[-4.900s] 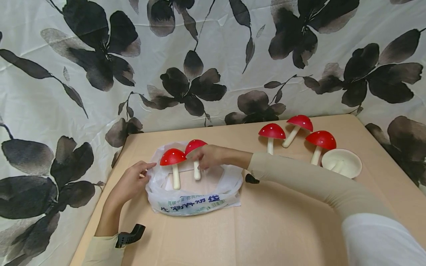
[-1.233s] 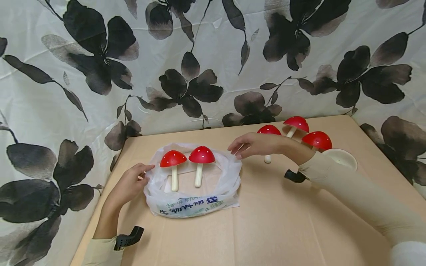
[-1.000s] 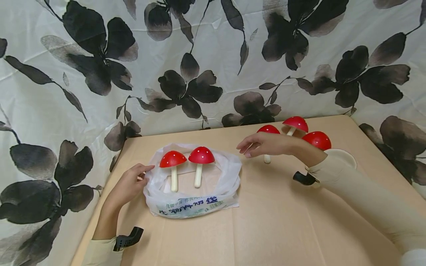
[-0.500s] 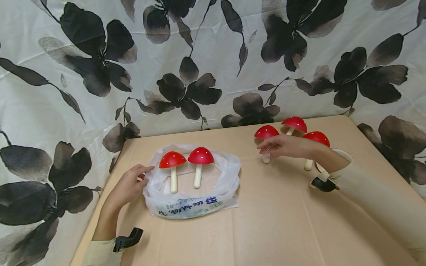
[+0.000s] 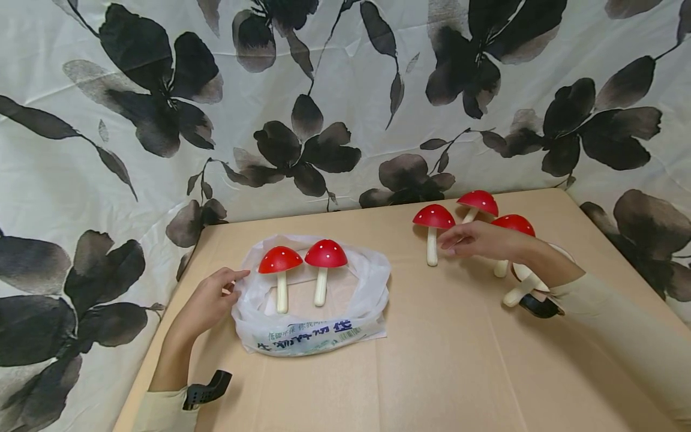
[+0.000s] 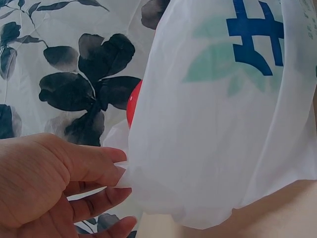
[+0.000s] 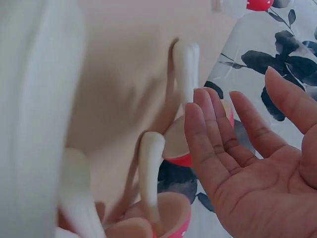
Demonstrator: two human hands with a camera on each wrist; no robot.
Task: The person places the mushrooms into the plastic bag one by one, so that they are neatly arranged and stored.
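Observation:
A white plastic bag (image 5: pixel 313 342) with blue and green print lies rolled open, with two toy mushrooms, red caps with white dots, inside: the left mushroom (image 5: pixel 282 291) and the right mushroom (image 5: pixel 326 255). My left hand (image 5: pixel 212 300) pinches the bag's left edge between thumb and finger, seen close in the left wrist view. My right hand (image 5: pixel 480 240), fingers fairly straight and holding nothing, is just right of a standing-looking mushroom's white stem (image 5: pixel 432 246). In the right wrist view, its palm shows bare beside mushroom stems (image 7: pixel 151 168).
Behind my right hand are another mushroom (image 5: pixel 477 204) and a red cap (image 5: pixel 513 224). A further mushroom with a pale underside and stem (image 5: pixel 518 294) lies partly under my wrist. The tan tabletop (image 5: pixel 421 372) meets a floral curtain (image 5: pixel 378 120) at the back.
My right hand has let go of the second mushroom in the bag and moved right to the mushrooms on the table. My left hand stays at the bag's edge.

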